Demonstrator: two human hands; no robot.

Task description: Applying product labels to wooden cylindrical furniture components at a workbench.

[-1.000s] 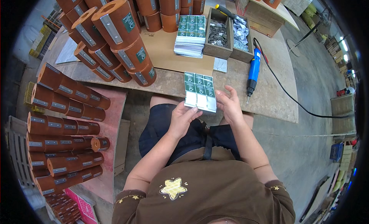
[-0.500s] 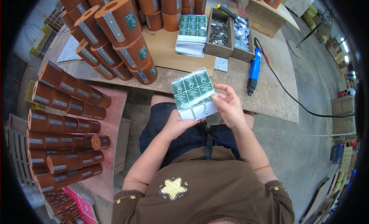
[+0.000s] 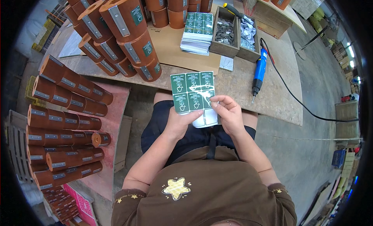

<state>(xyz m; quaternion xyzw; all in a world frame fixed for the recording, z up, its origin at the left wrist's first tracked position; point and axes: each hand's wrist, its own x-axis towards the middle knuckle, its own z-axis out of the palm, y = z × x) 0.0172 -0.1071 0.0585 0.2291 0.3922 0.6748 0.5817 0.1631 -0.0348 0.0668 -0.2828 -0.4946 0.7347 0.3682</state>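
Note:
A sheet of green stickers [image 3: 193, 84] is held up over my lap, just off the table's near edge. Two rows of green stickers show on it, and its bottom strip is bare white backing. My left hand [image 3: 177, 124] grips the lower left of the sheet, thumb laid across the front. At the right edge my right hand [image 3: 232, 118] pinches thumb and forefinger together by the lower right sticker; whether that sticker's corner is lifted, I cannot tell. A stack of the same sticker sheets [image 3: 195, 46] lies on the table beyond.
Brown cylinders with metal strips [image 3: 128, 24] stand piled at the table's left. More cylinders [image 3: 64, 136] lie on a reddish board at left. Wooden boxes [image 3: 225, 50] hold small metal parts and a yellow-black-handled tool. A blue electric screwdriver [image 3: 259, 72] with black cord lies right.
The sheet has turned from a tilt to nearly straight. My right hand stays at its right edge, thumb and forefinger now closer together. The whole view has shifted slightly.

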